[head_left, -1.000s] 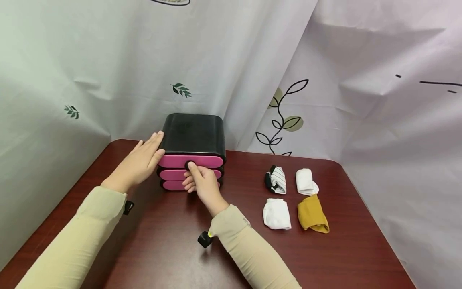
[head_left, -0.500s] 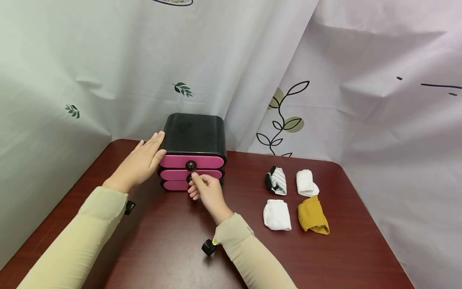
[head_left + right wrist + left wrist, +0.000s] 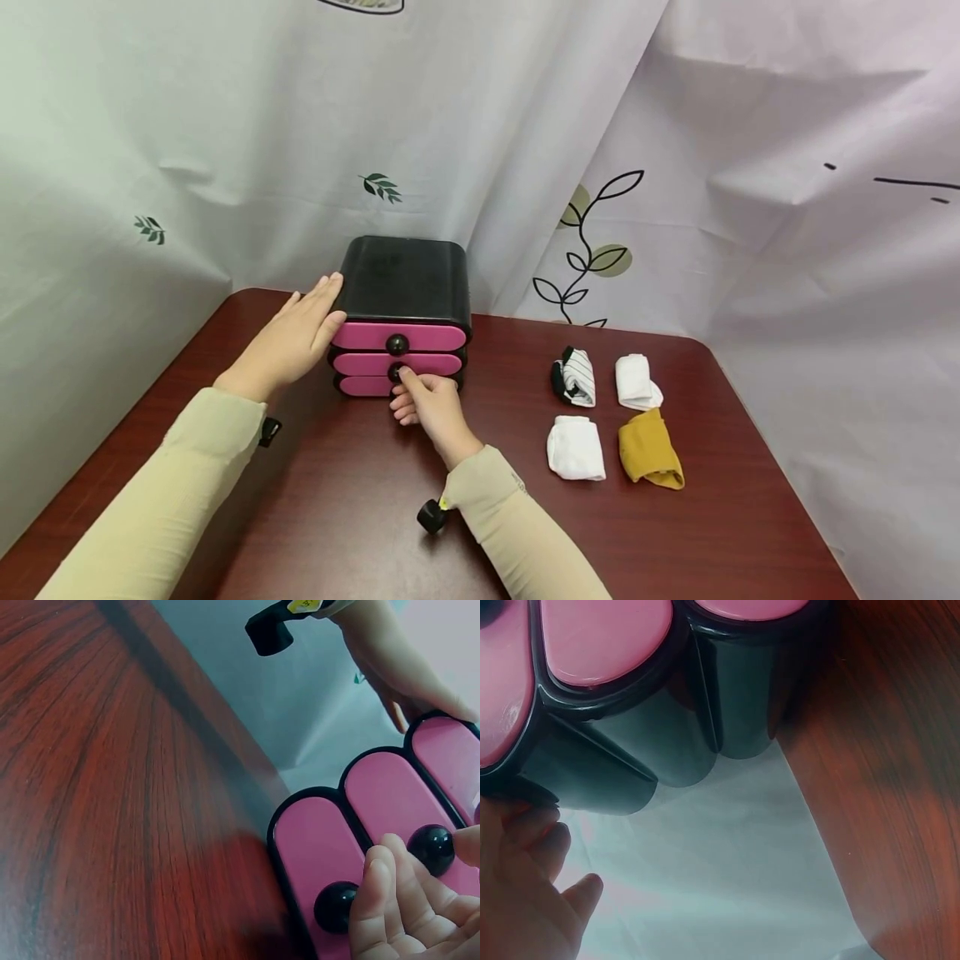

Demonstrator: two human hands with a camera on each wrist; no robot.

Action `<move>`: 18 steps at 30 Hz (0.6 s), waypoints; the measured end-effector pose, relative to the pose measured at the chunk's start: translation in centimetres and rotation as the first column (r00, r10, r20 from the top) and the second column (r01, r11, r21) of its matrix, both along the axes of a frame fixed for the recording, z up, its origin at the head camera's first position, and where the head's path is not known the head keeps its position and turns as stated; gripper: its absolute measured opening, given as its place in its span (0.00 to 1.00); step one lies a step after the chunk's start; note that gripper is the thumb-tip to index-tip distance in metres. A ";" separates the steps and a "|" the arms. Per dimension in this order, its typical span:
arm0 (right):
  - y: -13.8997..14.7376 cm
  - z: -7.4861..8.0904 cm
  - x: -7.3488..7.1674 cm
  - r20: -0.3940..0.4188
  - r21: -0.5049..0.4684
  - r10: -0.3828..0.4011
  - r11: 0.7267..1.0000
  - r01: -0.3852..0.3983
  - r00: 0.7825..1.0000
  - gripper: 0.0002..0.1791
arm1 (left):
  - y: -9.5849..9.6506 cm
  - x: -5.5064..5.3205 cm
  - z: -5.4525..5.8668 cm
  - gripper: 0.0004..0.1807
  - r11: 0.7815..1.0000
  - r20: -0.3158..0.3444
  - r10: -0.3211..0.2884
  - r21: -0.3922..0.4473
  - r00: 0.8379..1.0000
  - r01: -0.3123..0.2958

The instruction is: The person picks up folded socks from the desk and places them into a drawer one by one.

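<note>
A small black drawer unit (image 3: 405, 279) with three pink drawer fronts stands at the back of the table. Against its upper left edge my left hand (image 3: 296, 337) lies with fingers straight; the left wrist view shows fingers (image 3: 544, 840) along the black side. My right hand (image 3: 435, 408) is at the middle drawer (image 3: 352, 364), thumb and fingers around its round black knob (image 3: 431, 850). All three drawers appear closed. The top knob (image 3: 397, 343) is free, and the lowest knob (image 3: 335, 907) sits just beside my right fingers.
To the right on the dark red table (image 3: 510, 533) lie a striped sock (image 3: 577, 377), a white folded sock (image 3: 635, 382), another white one (image 3: 575, 447) and a mustard folded sock (image 3: 651, 450). A patterned white curtain (image 3: 480, 125) hangs behind the table.
My right hand has let go of the top drawer's knob and moved down to the middle one. My left hand stays against the unit's side.
</note>
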State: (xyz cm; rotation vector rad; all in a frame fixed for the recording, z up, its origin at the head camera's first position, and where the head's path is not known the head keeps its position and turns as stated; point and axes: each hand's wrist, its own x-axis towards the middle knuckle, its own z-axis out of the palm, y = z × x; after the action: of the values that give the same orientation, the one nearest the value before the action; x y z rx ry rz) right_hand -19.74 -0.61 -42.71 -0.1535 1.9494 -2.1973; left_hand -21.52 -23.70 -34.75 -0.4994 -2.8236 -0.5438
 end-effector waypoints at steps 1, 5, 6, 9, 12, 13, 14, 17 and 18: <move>0.0 0.0 -0.1 0.004 -0.006 0.000 1.000 0.000 1.000 0.23 | 0.0 0.0 0.0 0.37 1.000 -0.002 -0.001 0.000 1.000 0.001; 0.0 -0.1 -0.3 0.028 -0.034 0.011 0.999 -0.010 1.000 0.22 | 0.0 0.0 -0.1 0.37 1.000 -0.005 -0.005 0.001 1.000 0.005; 0.0 -0.1 -0.3 0.037 -0.045 0.016 0.999 -0.014 0.999 0.22 | 0.0 0.0 -0.1 0.37 1.000 -0.003 -0.005 0.002 1.000 0.005; 0.0 -0.1 -0.5 0.078 -0.087 0.037 0.996 -0.031 0.996 0.19 | 0.0 0.1 -0.1 0.37 1.000 -0.001 -0.002 0.007 1.000 0.002; 0.0 -0.1 -0.6 0.111 -0.131 0.058 0.990 -0.043 0.992 0.16 | 0.0 0.1 -0.1 0.37 1.000 0.000 -0.001 0.012 1.000 0.001; 0.1 -0.1 -0.7 0.123 -0.145 0.063 0.988 -0.045 0.990 0.16 | 0.0 0.1 -0.1 0.37 1.000 0.000 -0.001 0.013 1.000 0.001; 0.1 -0.1 -0.7 0.129 -0.154 0.069 0.987 -0.049 0.989 0.15 | 0.0 0.1 -0.1 0.37 1.000 0.001 0.000 0.012 1.000 0.000; 0.1 0.0 -0.7 0.141 -0.178 0.078 0.983 -0.052 0.987 0.15 | 0.0 0.1 0.0 0.37 1.000 0.000 -0.002 0.009 1.000 0.002; 0.2 0.1 -0.7 0.141 -0.182 0.080 0.982 -0.054 0.987 0.14 | 0.1 0.2 0.0 0.37 1.000 -0.001 -0.001 0.008 1.000 0.001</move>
State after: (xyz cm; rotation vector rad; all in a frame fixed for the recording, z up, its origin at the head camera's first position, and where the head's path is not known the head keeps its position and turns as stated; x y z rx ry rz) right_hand -20.39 -0.45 -42.65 -0.0790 1.6473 -2.2663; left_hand -21.37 -23.64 -34.70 -0.4998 -2.8191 -0.5548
